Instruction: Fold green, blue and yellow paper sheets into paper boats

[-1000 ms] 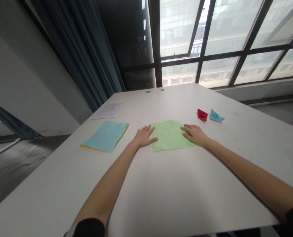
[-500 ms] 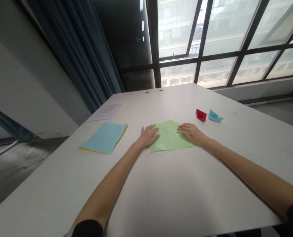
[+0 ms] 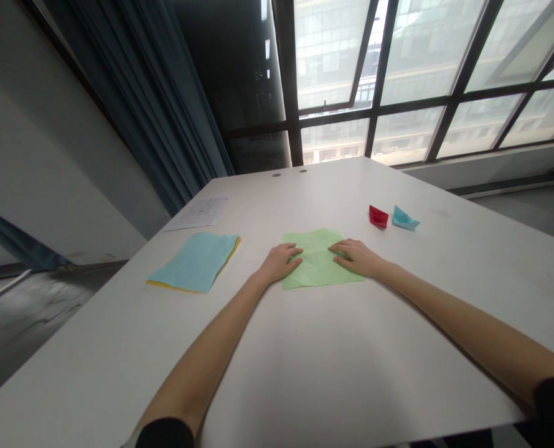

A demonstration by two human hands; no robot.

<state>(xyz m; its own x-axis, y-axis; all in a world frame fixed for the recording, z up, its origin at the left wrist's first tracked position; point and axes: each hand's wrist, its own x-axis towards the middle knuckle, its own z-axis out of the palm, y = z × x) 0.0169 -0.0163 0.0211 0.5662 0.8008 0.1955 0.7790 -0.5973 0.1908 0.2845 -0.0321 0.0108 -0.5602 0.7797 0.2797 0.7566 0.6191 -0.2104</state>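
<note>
From where I stand, I can see a person with both arms stretched out over a wide white table (image 3: 314,354), palms down on a sheet of green paper (image 3: 318,269). The paper lies spread out on the table between the two forearms, its surface marked by faint creases. The left hand (image 3: 282,261) rests over its left side, fingers pointing inward and the thumb standing apart from them. The right hand (image 3: 354,257) lies over the right side in much the same way, thumb and fingers parted, touching the paper from above rather than clamping it. A strip of green shows between the two sets of fingertips.

Off beyond the right hand sit two small folded paper boats, a red boat (image 3: 378,217) and a blue boat (image 3: 404,219), side by side and just apart. To the left of the left hand, a light blue sheet (image 3: 197,264) lies on a yellow sheet (image 3: 233,251), whose edge peeks out. Further back on that side is a white page (image 3: 197,213) with print too small to read. Behind the table hangs a dark blue curtain (image 3: 153,93), next to tall, dark-framed windows (image 3: 333,56).
</note>
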